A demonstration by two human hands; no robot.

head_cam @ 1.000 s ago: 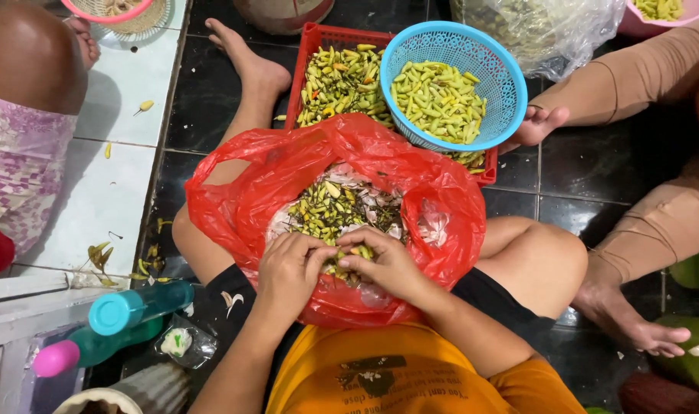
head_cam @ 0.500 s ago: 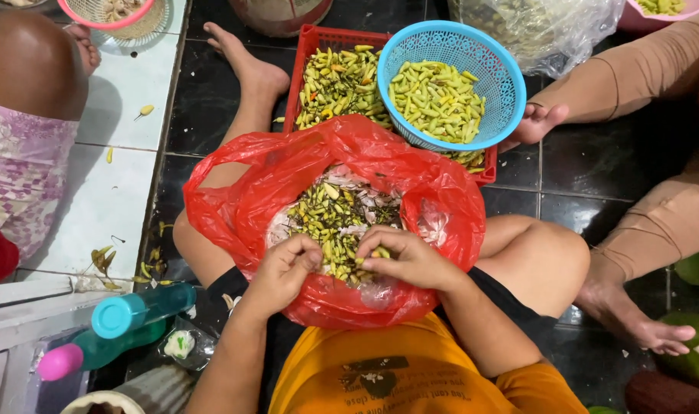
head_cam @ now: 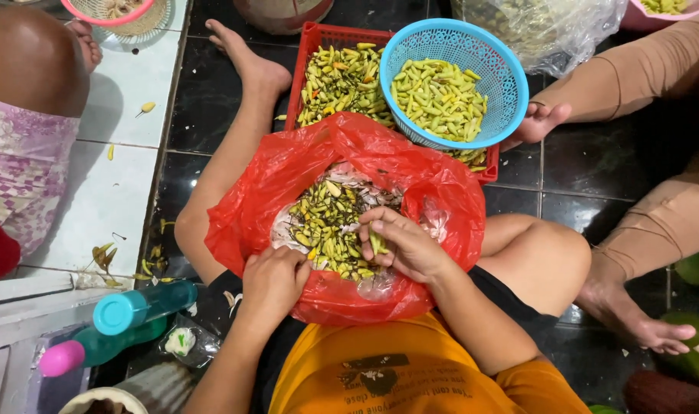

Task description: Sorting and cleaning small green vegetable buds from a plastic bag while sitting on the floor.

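A dark tiled floor (head_cam: 587, 184) with a pale tiled strip at its left edge carries everything. On the seated person's lap sits a red plastic bag (head_cam: 288, 176), mouth open, holding a heap of small green and yellow chillies (head_cam: 326, 222). Beyond it a red crate (head_cam: 319, 38) is filled with more mixed chillies, and a blue basket (head_cam: 449, 38) resting on the crate's right end holds mostly green ones. The right hand (head_cam: 407, 245) lies on the heap, fingers pinched on one green chilli. The left hand (head_cam: 275, 280) rests at the bag's near rim, fingers curled together on its edge.
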